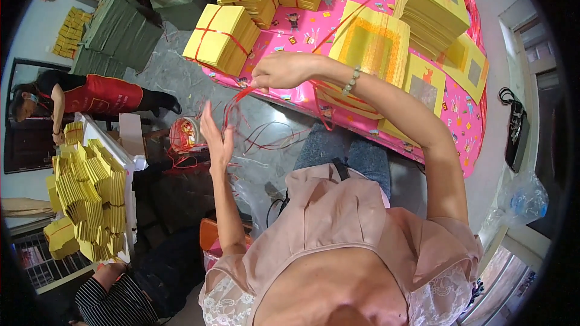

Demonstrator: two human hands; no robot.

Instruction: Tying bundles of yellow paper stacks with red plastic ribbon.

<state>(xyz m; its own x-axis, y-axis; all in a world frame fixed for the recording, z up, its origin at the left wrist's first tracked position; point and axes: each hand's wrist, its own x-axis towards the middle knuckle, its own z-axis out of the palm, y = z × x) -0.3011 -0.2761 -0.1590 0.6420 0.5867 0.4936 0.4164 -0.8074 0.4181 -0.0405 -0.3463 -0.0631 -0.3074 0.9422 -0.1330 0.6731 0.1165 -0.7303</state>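
We note our right hand (pixel 281 71) pinching red ribbon (pixel 243 94), left hand (pixel 216 140) spread wide beside it, near the pink surface (pixel 302 30).

On the pink table cover (pixel 315 19), beyond the right hand's fingers (pixel 260 80), single printed digits (pixel 293 40) and letters stand scattered among small cartoon figures (pixel 293 21). Well to the left of the left hand's fingers (pixel 208 115), a red apron (pixel 109 93) bears pale lettering, too small to read.
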